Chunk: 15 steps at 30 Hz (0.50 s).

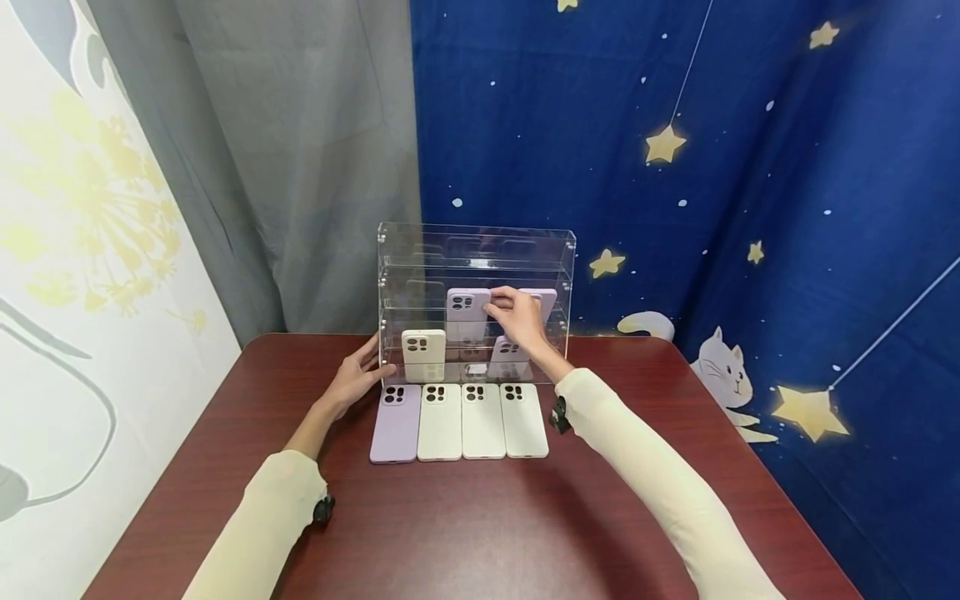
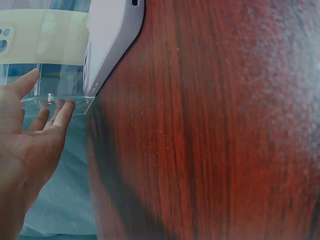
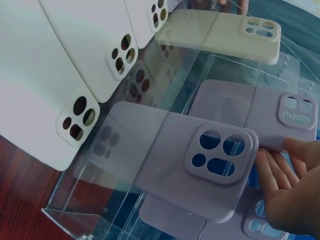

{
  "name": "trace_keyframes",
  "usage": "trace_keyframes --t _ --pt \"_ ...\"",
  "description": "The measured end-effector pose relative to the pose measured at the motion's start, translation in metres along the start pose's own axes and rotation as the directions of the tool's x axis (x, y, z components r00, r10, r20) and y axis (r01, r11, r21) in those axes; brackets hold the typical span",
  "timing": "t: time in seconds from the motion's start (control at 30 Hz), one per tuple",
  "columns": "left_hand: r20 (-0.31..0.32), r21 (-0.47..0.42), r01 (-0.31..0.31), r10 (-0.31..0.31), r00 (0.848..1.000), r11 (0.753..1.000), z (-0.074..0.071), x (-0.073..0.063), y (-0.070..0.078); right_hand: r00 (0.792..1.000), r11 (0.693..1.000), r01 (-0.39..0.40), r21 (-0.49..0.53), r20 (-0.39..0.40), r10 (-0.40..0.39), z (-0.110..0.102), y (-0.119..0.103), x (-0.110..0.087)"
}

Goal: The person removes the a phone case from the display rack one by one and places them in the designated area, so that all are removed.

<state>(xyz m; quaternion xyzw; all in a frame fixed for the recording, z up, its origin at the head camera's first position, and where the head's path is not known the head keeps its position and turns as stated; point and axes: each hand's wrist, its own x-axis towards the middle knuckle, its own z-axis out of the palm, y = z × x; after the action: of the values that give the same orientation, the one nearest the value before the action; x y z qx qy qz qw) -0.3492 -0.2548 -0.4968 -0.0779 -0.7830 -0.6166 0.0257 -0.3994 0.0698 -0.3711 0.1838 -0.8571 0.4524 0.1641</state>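
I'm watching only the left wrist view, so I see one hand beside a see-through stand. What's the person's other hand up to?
Observer: The right hand is pinching the side edge of a purple phone case that sits in the see-through stand.
Visitor: Oh, neat! I also spot part of a pale case lying on the table. Is it alone?
Observer: No, three white cases lie side by side to its right, in the same row.

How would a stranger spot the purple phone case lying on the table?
On the reddish-brown table, in front of the clear stand, four phone cases lie in a row. The lilac case lies leftmost for the person, the row's only non-white one.
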Motion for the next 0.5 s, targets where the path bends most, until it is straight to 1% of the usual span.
trace_keyframes --t 0.13,0.23,0.37,0.4,0.5 --pt "0.006 -0.010 0.008 -0.008 1.000 1.000 0.000 -0.002 0.005 1.000 1.000 0.010 0.016 0.000 -0.010 -0.001 -0.002 -0.002" --pt "0.017 -0.027 0.012 -0.012 1.000 1.000 0.000 -0.009 0.018 1.000 1.000 0.013 0.024 0.005 -0.013 -0.002 -0.006 -0.003" --pt "0.032 -0.021 0.003 -0.003 0.999 1.000 0.001 -0.015 0.029 1.000 0.999 0.017 0.052 0.016 -0.017 -0.003 -0.010 -0.004" --pt "0.033 -0.015 0.005 -0.005 0.999 1.000 0.001 -0.015 0.030 1.000 0.998 0.018 0.055 0.016 -0.018 -0.004 -0.012 -0.004" --pt "0.027 -0.013 0.008 -0.008 1.000 1.000 0.001 -0.010 0.023 1.000 0.997 0.028 0.078 0.009 -0.029 -0.006 -0.017 -0.003"
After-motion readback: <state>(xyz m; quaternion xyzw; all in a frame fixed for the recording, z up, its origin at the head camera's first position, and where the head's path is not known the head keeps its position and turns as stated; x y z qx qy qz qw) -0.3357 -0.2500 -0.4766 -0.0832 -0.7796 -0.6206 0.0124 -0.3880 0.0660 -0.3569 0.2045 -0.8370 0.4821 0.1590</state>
